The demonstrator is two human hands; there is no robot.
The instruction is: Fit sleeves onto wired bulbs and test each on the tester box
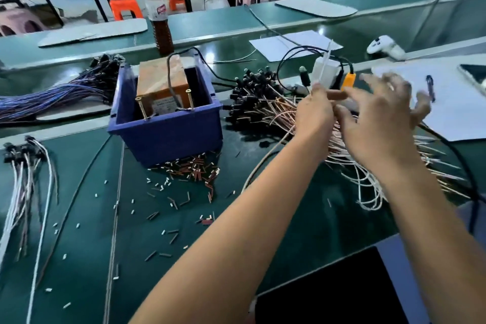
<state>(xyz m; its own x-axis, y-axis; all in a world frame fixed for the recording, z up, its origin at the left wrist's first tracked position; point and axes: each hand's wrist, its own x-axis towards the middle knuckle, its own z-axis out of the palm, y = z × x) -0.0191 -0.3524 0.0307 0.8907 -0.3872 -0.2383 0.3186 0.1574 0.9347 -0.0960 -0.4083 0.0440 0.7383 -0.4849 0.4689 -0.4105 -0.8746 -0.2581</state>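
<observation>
wire (324, 68), thin and white, stands up from the left hand (314, 110), whose fingers are curled round its lower end in a pinch; it rises in front of a small white box (326, 72) with black leads and an orange clip (348, 81) beside it. whether a bulb sits on this wire cannot be told, as the hand is blurred. the right hand (381, 118) hovers just beside the left with its fingers spread wide and holding nothing. both hands are above a heap of wired bulbs (259, 102), black-capped with copper-coloured leads, which fans out on the green table (86, 244) under the forearms; white leads loop out of it toward the near edge. left of the heap stands a blue bin (168, 129) holding a brown transformer block (160, 84) with two long screws at its front. short sleeves (194, 168), reddish and white, lie scattered in front of the bin and across the table. farther left lies a small bunch of white-wired bulbs (23, 155), and behind it a thick bundle with blue wires (52, 97). a bottle (159, 16) of brown liquid stands behind the bin. to the right lie white sheets of paper (452, 113) with a pen (430, 87) on them, and a white controller (385, 46) farther back. a dark tablet (336, 294) sits at the near right corner.
</observation>
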